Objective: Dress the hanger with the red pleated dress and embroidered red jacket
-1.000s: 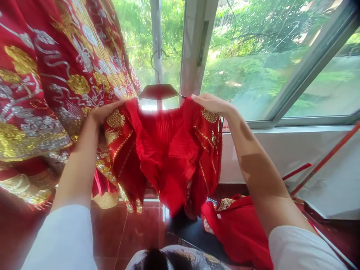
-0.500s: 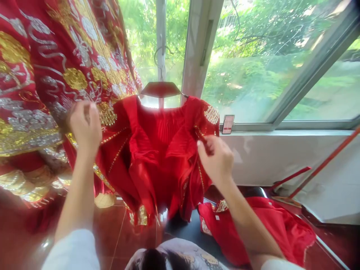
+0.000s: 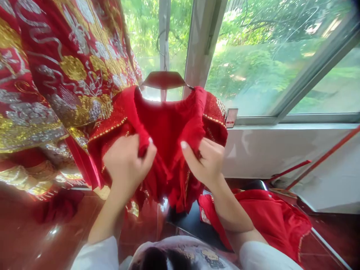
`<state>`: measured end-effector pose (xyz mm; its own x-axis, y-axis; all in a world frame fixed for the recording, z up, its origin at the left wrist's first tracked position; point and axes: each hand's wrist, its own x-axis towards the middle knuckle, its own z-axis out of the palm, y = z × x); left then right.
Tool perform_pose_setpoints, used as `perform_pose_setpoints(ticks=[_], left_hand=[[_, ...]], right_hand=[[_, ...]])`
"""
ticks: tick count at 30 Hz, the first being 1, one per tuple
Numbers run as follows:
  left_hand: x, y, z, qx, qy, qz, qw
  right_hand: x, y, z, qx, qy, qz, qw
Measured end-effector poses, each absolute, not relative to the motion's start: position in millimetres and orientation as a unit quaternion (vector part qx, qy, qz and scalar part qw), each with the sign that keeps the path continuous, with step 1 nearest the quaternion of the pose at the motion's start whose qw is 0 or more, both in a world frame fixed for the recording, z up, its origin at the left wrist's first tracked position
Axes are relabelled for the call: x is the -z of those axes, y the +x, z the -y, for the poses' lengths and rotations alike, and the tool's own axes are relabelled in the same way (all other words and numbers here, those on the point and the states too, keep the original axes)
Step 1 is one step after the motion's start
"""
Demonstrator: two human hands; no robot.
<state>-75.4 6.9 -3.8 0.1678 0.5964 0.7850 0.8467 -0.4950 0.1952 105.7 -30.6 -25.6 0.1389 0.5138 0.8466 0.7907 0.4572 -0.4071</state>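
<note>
A red jacket (image 3: 168, 123) with gold beaded trim hangs on a dark hanger (image 3: 164, 80) by the window. My left hand (image 3: 128, 161) is closed around its left front edge, thumb pressed on the red cloth. On the other front edge, my right hand (image 3: 206, 161) grips in the same way, with the thumb toward the neckline. Between my hands the jacket's front stands apart and shows the red inside. Some of my fingertips are hidden behind the cloth.
Red garments with gold and silver sequins (image 3: 73, 67) hang close on the left. Another red garment (image 3: 261, 213) lies over a black seat (image 3: 194, 225) at lower right. A phone (image 3: 230, 118) stands on the window sill (image 3: 292, 126). A red pole (image 3: 323, 157) leans at right.
My left hand has come right, from beside the sleeve onto the jacket's front edge. My right hand has shifted slightly left and now grips the other edge. The front edges have been pulled toward me.
</note>
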Motion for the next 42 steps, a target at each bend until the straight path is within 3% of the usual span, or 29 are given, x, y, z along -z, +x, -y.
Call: perform_pose_setpoints(ticks=[4,7,11,15,18,22,28,39,42], left_hand=[[18,-44,-47,0.321,-0.817,0.476,0.054],[49,-37,-74,0.314,-0.798,0.514,0.032],[110,-38,-68,0.367,-0.767,0.527,-0.018],[188,-31,-59,0.385,-0.747,0.495,-0.221],[229,-22,-70,0.425,-0.700,0.494,-0.290],[240,-6,-88,0.457,-0.667,0.510,-0.292],[235,20,-94,0.407,-0.681,0.584,-0.174],[241,18,-93,0.431,-0.692,0.544,-0.199],[246,5,-87,0.442,-0.694,0.521,-0.224]], right_hand=[[44,94,-15,0.069,-0.546,0.683,0.480],[74,101,-46,0.055,-0.603,0.662,0.441],[98,112,-52,0.049,-0.600,0.645,0.470],[104,116,-39,0.024,-0.587,0.636,0.501],[103,118,-28,0.011,-0.591,0.626,0.509],[100,121,-13,0.001,-0.596,0.611,0.521],[101,125,3,0.003,-0.607,0.598,0.524],[114,116,7,-0.007,-0.629,0.547,0.553],[124,112,13,0.079,-0.646,0.497,0.574]])
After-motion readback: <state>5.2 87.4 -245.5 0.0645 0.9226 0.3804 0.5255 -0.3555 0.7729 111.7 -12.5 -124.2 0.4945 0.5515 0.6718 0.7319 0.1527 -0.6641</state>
